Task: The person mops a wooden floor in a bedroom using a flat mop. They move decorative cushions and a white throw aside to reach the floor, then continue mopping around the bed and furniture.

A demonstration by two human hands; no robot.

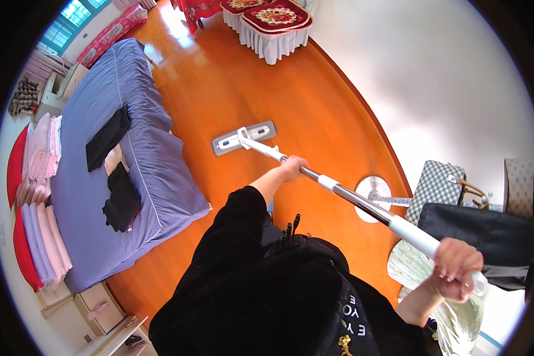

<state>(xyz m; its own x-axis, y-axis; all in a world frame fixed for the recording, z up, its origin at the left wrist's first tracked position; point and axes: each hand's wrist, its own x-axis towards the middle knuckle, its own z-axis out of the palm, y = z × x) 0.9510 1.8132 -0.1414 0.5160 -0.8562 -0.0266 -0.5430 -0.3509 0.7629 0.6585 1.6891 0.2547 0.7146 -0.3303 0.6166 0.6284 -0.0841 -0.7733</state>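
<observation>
My left hand (293, 168) is wrapped around the lower metal part of a flat mop's pole (362, 204). Up at the white end grip of the same pole, my right hand (457, 269) is closed on it. The pole slants from the right side down toward the upper left. Its grey and white flat mop head (267, 130) lies on the orange-brown wooden floor (231, 84), angled, with the white swivel joint at its middle. The underside of the mop head is hidden.
Left stands a bed (84, 209) with a purple-blue sheet, black clothes (121, 200) and folded bedding (40, 151). Ahead is a skirted seat (271, 42) with red cushions. At right, a stand's round metal base (367, 184), a checkered bag (434, 187) and a black bag (471, 227) are near the wall.
</observation>
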